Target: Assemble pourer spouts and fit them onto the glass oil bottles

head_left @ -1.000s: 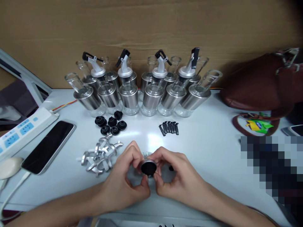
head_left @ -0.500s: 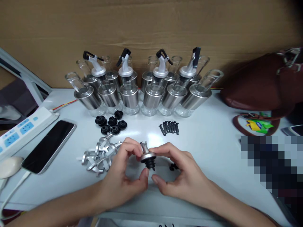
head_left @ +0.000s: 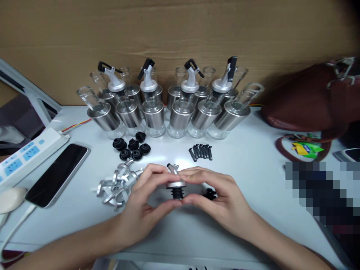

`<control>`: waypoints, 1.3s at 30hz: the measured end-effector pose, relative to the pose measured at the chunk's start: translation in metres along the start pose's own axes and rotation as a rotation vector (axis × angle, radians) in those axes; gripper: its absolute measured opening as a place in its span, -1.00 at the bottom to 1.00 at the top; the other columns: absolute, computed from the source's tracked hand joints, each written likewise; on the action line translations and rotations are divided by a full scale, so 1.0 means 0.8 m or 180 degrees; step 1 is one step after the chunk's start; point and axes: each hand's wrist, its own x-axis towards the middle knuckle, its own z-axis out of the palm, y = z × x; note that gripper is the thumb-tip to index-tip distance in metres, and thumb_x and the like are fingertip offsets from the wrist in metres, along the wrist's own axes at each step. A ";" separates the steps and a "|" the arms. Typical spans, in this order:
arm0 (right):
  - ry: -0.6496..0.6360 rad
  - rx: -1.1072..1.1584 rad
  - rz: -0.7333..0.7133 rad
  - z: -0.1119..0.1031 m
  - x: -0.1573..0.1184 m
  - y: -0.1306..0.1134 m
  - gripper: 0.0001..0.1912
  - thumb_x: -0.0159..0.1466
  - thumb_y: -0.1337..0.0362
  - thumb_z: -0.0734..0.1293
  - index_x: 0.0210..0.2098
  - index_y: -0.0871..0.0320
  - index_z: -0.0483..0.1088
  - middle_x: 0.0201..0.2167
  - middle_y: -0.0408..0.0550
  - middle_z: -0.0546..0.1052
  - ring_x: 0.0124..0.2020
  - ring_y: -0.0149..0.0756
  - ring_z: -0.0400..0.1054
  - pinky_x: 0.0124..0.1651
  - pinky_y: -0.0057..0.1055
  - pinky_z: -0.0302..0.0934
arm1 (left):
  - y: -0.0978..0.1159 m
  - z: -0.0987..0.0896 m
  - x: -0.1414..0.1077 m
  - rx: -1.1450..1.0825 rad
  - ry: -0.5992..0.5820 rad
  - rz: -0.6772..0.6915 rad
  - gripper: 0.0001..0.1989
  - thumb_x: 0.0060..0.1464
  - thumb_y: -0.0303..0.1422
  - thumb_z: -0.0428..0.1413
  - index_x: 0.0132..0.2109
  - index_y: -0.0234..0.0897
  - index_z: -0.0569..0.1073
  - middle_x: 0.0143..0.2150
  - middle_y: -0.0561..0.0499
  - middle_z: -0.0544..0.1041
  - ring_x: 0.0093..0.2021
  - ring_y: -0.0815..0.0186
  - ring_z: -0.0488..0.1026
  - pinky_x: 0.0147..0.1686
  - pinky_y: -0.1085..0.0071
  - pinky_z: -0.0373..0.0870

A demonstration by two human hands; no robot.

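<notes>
Between my two hands, over the front of the table, is a bottle pourer spout with a silver top and a ribbed black stopper underneath. My left hand grips it from the left, fingers on the silver collar and thumb at the stopper's base. From the other side my right hand holds it the same way, both thumbs meeting below. Silver spout pieces lie piled beside my left hand. Small black parts sit partly hidden behind my right hand. Farther back are black rubber stoppers and a row of black levers.
Glass bottles with steel sleeves stand in rows at the back, several topped with pourers. At left lie a phone and a power strip. A brown bag and a green-yellow packet are at right.
The pourer has turned more upright. My right thumb has come in to its base beside the left thumb, and the fingers of both hands have closed over the silver collar.
</notes>
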 end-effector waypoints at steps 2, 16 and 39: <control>-0.0030 -0.0046 -0.0154 -0.003 0.003 0.001 -0.88 0.24 0.35 0.39 -0.21 0.09 0.48 -0.23 -0.03 0.62 -0.16 -0.25 0.51 -0.09 -0.28 0.39 | 0.002 0.000 0.001 0.0042 0.0050 -0.0003 -0.58 0.15 -0.45 0.15 0.10 0.09 0.36 -0.06 0.04 0.26 -0.01 0.35 0.28 0.04 0.48 0.27; -0.0378 -0.3046 0.0508 -0.012 0.006 0.023 -0.80 0.29 0.35 0.26 -0.23 0.25 0.53 -0.51 0.00 0.52 -0.42 -0.16 0.38 -0.30 -0.27 0.09 | 0.000 0.002 0.003 0.0213 -0.0034 -0.0368 -0.69 0.13 -0.51 0.11 -0.03 -0.02 0.45 0.02 0.01 0.37 0.08 0.32 0.36 0.08 0.36 0.34; -0.0494 -0.2931 0.0732 -0.011 0.007 0.027 -0.89 0.17 0.46 0.32 -0.43 0.18 0.46 -0.47 -0.06 0.55 -0.41 -0.20 0.44 -0.31 -0.31 0.21 | 0.000 0.010 0.000 0.0477 -0.0536 -0.0214 -0.64 0.12 -0.54 0.14 0.04 -0.11 0.45 0.03 -0.11 0.36 0.06 0.22 0.42 0.05 0.19 0.46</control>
